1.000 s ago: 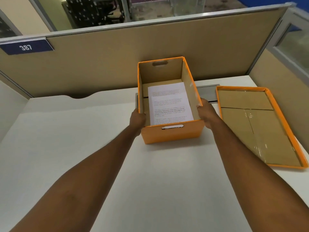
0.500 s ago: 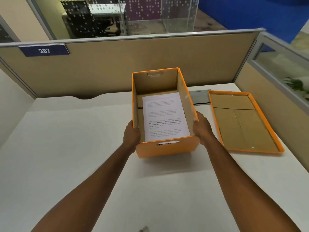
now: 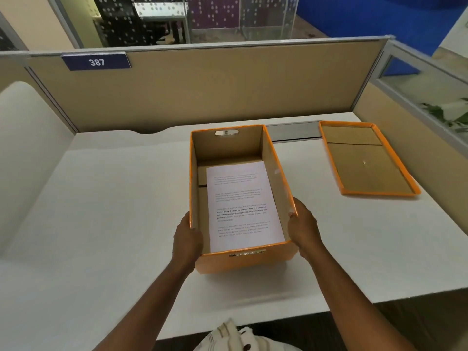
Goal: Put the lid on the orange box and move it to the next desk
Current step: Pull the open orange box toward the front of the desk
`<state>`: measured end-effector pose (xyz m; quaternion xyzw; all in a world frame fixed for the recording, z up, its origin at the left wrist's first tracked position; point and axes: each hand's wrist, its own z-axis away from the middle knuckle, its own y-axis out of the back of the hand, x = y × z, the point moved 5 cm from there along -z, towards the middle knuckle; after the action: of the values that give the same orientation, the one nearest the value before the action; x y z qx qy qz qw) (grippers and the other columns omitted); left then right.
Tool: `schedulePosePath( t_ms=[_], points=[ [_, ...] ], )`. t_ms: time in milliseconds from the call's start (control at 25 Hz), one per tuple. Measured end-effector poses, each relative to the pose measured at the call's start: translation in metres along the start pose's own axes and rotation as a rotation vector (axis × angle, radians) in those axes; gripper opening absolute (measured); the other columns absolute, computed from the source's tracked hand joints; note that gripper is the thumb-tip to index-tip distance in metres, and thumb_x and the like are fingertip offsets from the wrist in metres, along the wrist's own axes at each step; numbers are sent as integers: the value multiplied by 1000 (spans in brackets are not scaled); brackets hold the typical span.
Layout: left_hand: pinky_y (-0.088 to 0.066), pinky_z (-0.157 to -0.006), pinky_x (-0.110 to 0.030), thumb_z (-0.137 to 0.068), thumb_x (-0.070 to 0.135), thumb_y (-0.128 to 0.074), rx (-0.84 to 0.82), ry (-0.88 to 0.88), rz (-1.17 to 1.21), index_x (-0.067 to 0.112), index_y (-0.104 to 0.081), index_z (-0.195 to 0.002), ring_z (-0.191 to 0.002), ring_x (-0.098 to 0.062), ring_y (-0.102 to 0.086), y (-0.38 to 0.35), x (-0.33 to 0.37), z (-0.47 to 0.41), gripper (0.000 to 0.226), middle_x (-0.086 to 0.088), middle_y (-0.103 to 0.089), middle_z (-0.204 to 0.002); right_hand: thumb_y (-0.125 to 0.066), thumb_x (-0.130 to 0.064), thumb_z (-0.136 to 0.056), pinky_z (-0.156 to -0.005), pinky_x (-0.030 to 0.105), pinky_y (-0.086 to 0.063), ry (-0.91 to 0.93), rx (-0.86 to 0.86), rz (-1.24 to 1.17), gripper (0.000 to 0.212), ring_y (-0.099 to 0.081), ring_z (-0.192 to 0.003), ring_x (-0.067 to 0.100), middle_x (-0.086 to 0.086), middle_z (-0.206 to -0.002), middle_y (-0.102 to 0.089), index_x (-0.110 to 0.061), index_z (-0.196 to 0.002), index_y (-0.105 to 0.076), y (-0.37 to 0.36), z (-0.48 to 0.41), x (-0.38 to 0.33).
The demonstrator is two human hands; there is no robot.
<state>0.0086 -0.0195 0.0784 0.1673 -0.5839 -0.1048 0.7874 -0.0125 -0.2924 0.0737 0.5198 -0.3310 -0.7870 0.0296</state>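
An open orange box (image 3: pixel 247 260) with brown cardboard inside sits on the white desk (image 3: pixel 106 224), holding a printed white sheet (image 3: pixel 240 206). My left hand (image 3: pixel 187 240) grips its left wall near the front corner. My right hand (image 3: pixel 302 228) grips its right wall opposite. The orange lid (image 3: pixel 364 158) lies upside down, brown inside facing up, at the back right of the desk, well apart from both hands.
Tan partition panels (image 3: pixel 215 84) close the desk at the back and right, with a blue "387" plate (image 3: pixel 96 62). A grey cable strip (image 3: pixel 293 131) runs behind the box. The desk's front edge lies near my body at the bottom.
The box, held in both hands, has come toward me across the desk, away from the back partition. The lid has stayed where it was.
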Motion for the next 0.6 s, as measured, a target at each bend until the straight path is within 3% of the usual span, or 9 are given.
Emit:
schedulePosePath(
  t_ms=[240, 440, 600],
  points=[
    [-58, -76, -44, -96, 12, -39, -12, 13, -9, 19, -55, -120, -91, -27, -64, 20, -27, 18, 29, -3, -65, -103, -34, -15, -99, -75, 29, -41, -27, 5, 0, 44, -52, -122, 31, 7, -140, -51, -26, -141, -38, -18, 35, 15],
    [-50, -57, -22, -97, 11, -38, -35, 1, -3, 16, -53, -123, -91, -25, -64, 15, -42, 24, 30, -1, -62, -101, -32, -15, -98, -79, 31, -41, -24, 9, 36, 43, -53, -117, 29, 8, -133, -56, -25, -139, -41, -17, 43, 21],
    [-48, -54, -21, -93, 5, -37, -16, 12, -20, 11, -54, -123, -89, -25, -64, 12, -49, 19, 35, -7, -65, -107, -31, -16, -97, -76, 31, -40, -44, 9, 64, 43, -56, -108, 28, 9, -125, -59, -26, -138, -42, -17, 46, 23]
  ],
)
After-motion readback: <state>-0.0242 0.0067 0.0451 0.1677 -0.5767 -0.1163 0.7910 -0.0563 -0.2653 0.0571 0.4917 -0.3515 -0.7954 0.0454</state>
